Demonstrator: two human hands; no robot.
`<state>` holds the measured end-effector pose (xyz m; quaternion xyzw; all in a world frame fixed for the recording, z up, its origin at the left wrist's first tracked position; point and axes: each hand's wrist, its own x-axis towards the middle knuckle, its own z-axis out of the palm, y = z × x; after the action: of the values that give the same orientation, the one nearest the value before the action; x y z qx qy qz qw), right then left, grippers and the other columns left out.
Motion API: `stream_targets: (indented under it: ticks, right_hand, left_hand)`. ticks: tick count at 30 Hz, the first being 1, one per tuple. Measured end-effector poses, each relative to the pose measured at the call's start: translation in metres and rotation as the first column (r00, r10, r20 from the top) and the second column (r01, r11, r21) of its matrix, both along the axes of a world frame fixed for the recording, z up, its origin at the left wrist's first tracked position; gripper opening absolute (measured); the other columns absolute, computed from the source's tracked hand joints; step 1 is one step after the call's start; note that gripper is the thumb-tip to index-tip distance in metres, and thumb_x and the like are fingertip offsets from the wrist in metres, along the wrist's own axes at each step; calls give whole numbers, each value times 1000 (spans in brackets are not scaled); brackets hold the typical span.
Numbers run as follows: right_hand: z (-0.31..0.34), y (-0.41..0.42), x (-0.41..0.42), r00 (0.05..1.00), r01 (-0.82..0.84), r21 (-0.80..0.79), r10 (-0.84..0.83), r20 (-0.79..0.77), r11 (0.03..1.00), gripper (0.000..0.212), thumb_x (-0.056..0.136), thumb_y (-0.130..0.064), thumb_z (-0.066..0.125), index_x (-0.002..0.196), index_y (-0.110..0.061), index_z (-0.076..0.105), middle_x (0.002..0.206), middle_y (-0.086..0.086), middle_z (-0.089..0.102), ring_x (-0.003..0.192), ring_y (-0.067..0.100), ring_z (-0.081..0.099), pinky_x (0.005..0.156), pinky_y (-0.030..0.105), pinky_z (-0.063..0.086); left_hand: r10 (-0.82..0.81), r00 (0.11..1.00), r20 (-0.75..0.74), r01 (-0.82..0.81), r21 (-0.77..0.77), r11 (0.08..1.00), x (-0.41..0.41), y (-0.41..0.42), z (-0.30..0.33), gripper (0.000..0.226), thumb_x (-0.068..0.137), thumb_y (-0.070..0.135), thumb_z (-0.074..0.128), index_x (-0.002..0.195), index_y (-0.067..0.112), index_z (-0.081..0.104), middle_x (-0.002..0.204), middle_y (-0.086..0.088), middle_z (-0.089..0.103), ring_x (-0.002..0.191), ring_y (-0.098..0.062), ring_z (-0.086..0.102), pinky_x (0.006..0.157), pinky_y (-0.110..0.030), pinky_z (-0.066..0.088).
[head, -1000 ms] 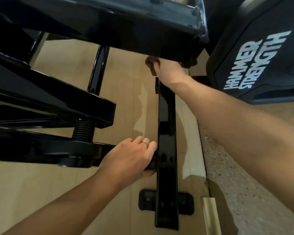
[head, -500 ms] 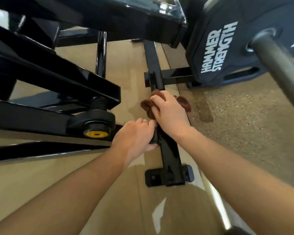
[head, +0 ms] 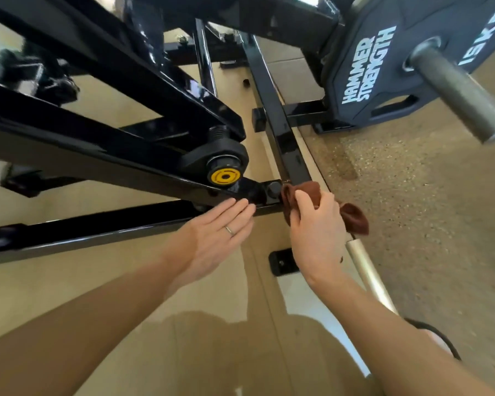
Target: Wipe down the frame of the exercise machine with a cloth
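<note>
right hand [head: 316, 224] is sliding down the frame bar [head: 280, 130] gripping the brown cloth [head: 352, 217] - left hand [head: 217, 235] is now resting flat, fingers straight, on the crossbar [head: 97, 227].

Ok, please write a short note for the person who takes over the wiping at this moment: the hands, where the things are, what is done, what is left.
Right hand: grips the brown cloth, bunched around the near end of the black floor rail, beside the joint bolt.
Left hand: open, straight fingers resting on the cross beam by that joint.
Nearby: Hammer Strength weight plate on its steel peg, yellow pivot cap.
Done: cannot tell from this view which parts are already wiped.
Left: probably the cross beam, the upper arms and the pivot area; check them for dust first.
</note>
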<state>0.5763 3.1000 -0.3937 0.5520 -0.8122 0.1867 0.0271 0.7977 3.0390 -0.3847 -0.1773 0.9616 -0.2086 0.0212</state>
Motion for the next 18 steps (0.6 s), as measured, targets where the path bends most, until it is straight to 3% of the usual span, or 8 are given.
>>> stream_targets:
  ticks: [2, 4, 7, 9, 11, 14, 18]
  right_hand:
    - [-5, 9, 13, 995, -22, 22, 24, -92, 1000, 21, 94, -15, 67, 115, -15, 64, 110, 18, 57, 94, 36, 57, 70, 42, 47]
    - [-5, 9, 19, 994, -37, 4, 37, -105, 999, 20, 94, -17, 67, 114, -16, 63, 110, 17, 56, 98, 36, 56, 76, 43, 48]
    - [0, -7, 12, 1000, -1, -80, 3, 30, 997, 19, 101, -22, 58, 118, -16, 63, 111, 14, 54, 100, 33, 54, 82, 43, 47]
    - [7, -23, 5, 985, 115, -112, -98, 143, 987, 22, 105, -27, 52, 123, -17, 61, 113, 13, 52, 99, 30, 54, 81, 38, 44]
    - [14, -45, 10, 925, 278, -87, -242, 291, 957, 26, 107, -30, 47, 128, -20, 57, 117, 13, 50, 102, 29, 54, 83, 36, 42]
    - [18, -61, 44, 859, 326, -47, -275, 431, 944, 28, 107, -33, 45, 132, -25, 55, 118, 9, 45, 99, 25, 52, 86, 33, 40]
    - [26, -59, 53, 767, 347, -34, -262, 586, 937, 30, 108, -32, 43, 135, -25, 54, 116, 5, 41, 101, 25, 49, 88, 30, 33]
  left_hand:
    - [-4, 999, -42, 8, 90, 996, 8, 8, 1, 58, 80, 12, 63, 136, -1, 58, 140, -22, 58, 131, -37, 54, 120, -48, 28]
    - [89, 992, -94, -78, 115, 990, 23, 6, 4, 50, 82, 15, 59, 131, 2, 62, 131, -17, 64, 121, -34, 60, 112, -45, 42]
    - [264, 950, -166, -249, 106, 963, 46, -1, 7, 50, 78, 20, 74, 125, 5, 68, 121, -14, 69, 109, -32, 66, 97, -43, 50]
    - [356, 922, -154, -349, 74, 934, 57, -5, 8, 58, 73, 30, 83, 123, 5, 70, 116, -14, 71, 103, -30, 69, 90, -40, 55]
    - [526, 846, -90, -515, 121, 849, 59, -9, 10, 68, 76, 47, 81, 129, 8, 64, 118, -11, 70, 108, -28, 67, 92, -39, 55]
    - [741, 669, -61, -678, 359, 642, 50, -18, 10, 68, 88, 66, 61, 133, 15, 56, 126, -8, 66, 122, -26, 60, 103, -40, 49]
    - [808, 544, -228, -432, 750, 502, 29, -22, 9, 51, 89, 65, 62, 116, 21, 65, 105, -2, 68, 107, -24, 62, 95, -39, 54]
